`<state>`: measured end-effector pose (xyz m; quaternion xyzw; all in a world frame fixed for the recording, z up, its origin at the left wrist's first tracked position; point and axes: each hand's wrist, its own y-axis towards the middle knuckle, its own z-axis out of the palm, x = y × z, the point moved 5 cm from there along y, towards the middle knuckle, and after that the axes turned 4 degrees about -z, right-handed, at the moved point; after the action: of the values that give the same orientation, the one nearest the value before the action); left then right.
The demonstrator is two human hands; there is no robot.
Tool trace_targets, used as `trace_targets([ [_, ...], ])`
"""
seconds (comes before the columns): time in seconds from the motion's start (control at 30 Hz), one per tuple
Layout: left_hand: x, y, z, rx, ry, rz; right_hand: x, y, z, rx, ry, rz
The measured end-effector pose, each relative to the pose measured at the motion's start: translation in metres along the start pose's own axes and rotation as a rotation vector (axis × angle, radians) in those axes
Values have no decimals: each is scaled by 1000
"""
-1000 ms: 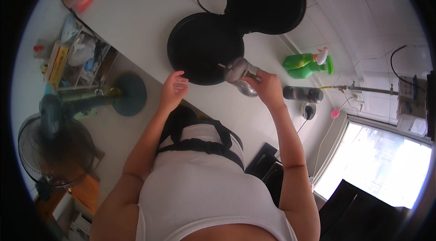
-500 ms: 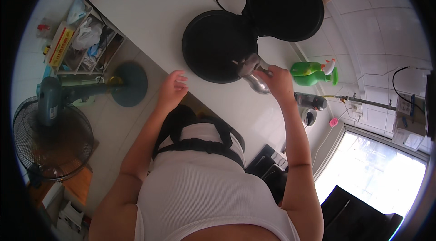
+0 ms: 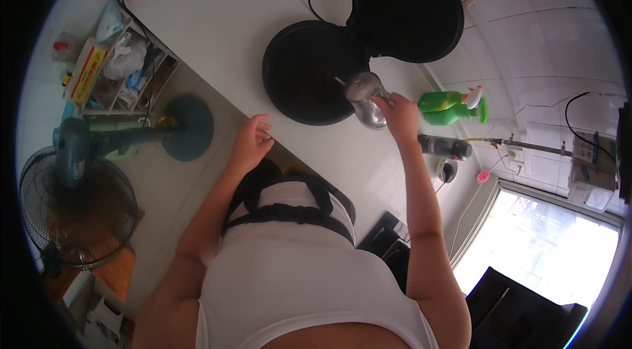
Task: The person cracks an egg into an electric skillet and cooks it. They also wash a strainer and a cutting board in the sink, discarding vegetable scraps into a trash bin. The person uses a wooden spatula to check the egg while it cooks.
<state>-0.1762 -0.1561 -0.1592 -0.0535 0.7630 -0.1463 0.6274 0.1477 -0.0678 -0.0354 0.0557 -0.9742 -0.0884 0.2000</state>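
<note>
My right hand [image 3: 396, 115] is closed round the handle of a shiny metal pouring pot [image 3: 368, 111] with a rounded body and a thin spout. The pot is tilted, its spout over the right edge of the round black pan [image 3: 309, 73] of an electric griddle. The griddle's black lid [image 3: 408, 10] is folded back to the right. Whether liquid leaves the spout I cannot make out. My left hand [image 3: 251, 142] hangs by the counter's front edge, fingers loosely curled and apart, holding nothing.
Behind my right hand lie green spray bottles [image 3: 451, 105] and a dark cylindrical bottle [image 3: 446, 146] on the white counter [image 3: 217, 40]. A standing fan [image 3: 79, 204] and a shelf rack [image 3: 131, 63] with bags are at left. A black cord [image 3: 319, 0] runs behind the griddle.
My right hand has turned the metal pot, and its spout has risen slightly. My left hand has dropped slightly nearer my body. The whole view has shifted a little.
</note>
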Motion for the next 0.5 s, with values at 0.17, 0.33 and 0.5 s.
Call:
trace_targets([
  [0.17,-1,-4,5,10,16,10,-60,-71,33,-299,358,282],
  [0.33,-9,0,12,62,75,3,-51,-118,47,-432,544,439],
  [0.5,-23,5,31,126,163,46,-69,-152,76,-641,701,534],
])
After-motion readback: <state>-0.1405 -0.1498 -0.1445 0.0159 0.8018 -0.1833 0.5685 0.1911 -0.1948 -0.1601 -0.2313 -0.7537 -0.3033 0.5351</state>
